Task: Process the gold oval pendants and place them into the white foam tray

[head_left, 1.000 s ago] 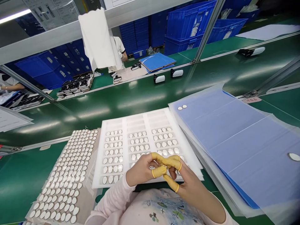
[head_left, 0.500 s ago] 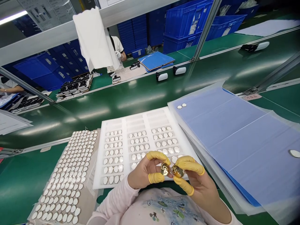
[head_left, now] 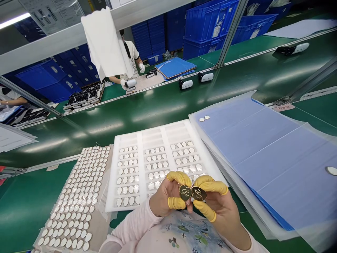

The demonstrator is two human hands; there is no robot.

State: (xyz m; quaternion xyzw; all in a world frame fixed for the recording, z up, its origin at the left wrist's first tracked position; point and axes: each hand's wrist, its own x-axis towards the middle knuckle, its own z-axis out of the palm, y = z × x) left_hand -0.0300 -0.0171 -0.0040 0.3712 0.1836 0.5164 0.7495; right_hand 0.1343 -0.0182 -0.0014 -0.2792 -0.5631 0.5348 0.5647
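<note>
**Hands:** my left hand [head_left: 171,195] and right hand [head_left: 218,202] are each pinching one piece between thumb and finger, held up close together.
**Held pieces:** two, a left gold heart charm [head_left: 185,193] and a right gold heart charm [head_left: 198,193], nearly edge to edge over the tray's lower rim, engraved faces showing.
**Finger cots:** four yellow finger cots [head_left: 179,178] show, two per hand.
**Risk:** if my hands drift together, the charms could knock and scratch; a loose pinch could drop one onto the rows below.
**Tray:** one white foam tray [head_left: 158,130], three columns of seated pieces, too many to count exactly.
**Left sheet:** one sheet of pieces [head_left: 71,200], well over a hundred.
**Blue folder:** one blue folder [head_left: 263,158] under clear plastic, three small discs on it: two together [head_left: 203,118], one at the right edge [head_left: 331,170].
**Table:** one green table [head_left: 31,196] under it all.
</note>
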